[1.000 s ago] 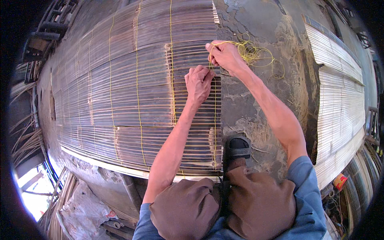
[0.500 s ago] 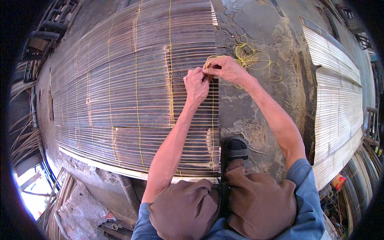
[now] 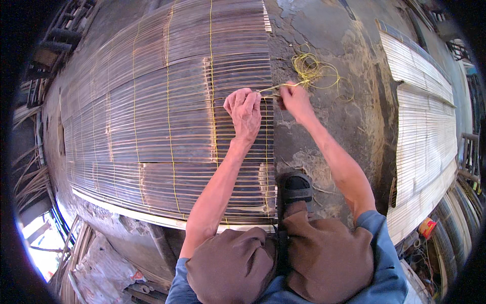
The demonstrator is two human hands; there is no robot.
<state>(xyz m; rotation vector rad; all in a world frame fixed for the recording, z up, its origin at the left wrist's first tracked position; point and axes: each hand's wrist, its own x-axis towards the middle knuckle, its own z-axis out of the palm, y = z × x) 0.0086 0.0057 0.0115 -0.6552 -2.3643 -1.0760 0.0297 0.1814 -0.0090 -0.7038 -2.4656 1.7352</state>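
The slatted mat [image 3: 152,116] lies flat at left and centre, reaching from the person's knees to the far side; its thin, pale brown slats run left to right, with dark ground showing between them, and yellow stitch lines [image 3: 171,101] cross them from near to far; its near edge is a pale strip [image 3: 126,206]. The left hand [image 3: 245,112] rests at the mat's right edge, fingers bent down onto the slats; yellow cord [image 3: 273,88] meets its fingertips, though I cannot tell whether they pinch it; the right hand [image 3: 296,101], slightly blurred, is just off that edge, fingers curled closed on the cord, which runs straight between the hands; farther right, its slack lies in a loose tangle [image 3: 310,68].

The floor [image 3: 329,152] is grey, worn and patchy; a dark sandal [image 3: 297,188] stands on it near the mat; a paler slatted mat [image 3: 428,126] lies at right; near left are a crumpled whitish sheet [image 3: 104,263] and long thin strips [image 3: 68,276]; near right, a red container [image 3: 428,228].
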